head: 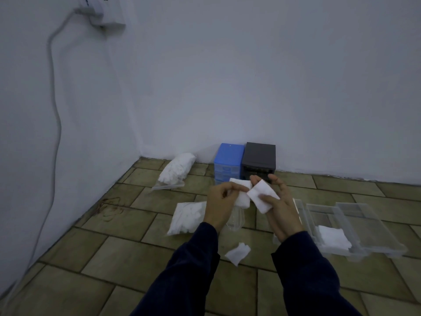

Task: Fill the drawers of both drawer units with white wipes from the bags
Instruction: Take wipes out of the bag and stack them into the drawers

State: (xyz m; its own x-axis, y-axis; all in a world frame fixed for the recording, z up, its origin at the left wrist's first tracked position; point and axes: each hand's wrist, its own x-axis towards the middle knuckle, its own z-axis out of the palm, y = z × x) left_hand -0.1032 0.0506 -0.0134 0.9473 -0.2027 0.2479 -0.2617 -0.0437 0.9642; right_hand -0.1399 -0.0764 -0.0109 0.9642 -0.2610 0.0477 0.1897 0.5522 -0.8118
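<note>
Both hands work mid-air: the left hand (219, 202) pinches a wipe (241, 194), and the right hand (279, 207) holds another wipe (263, 196) on its part-open palm. Of the clear drawers (355, 226) on the floor, one holds wipes (333, 238); both bags (176, 171) look full, so most filling remains.

Two arms in long dark navy sleeves, plain, with no visible pattern or markings. Soft, slightly creased fabric, loose along the forearms. Cuffs ending at the wrists, leaving the left hand (219, 205) and right hand (281, 207) bare. No gloves, no visible rings, watch or bands. Fingers (276, 180) uncovered, nails too small to make out.
</note>
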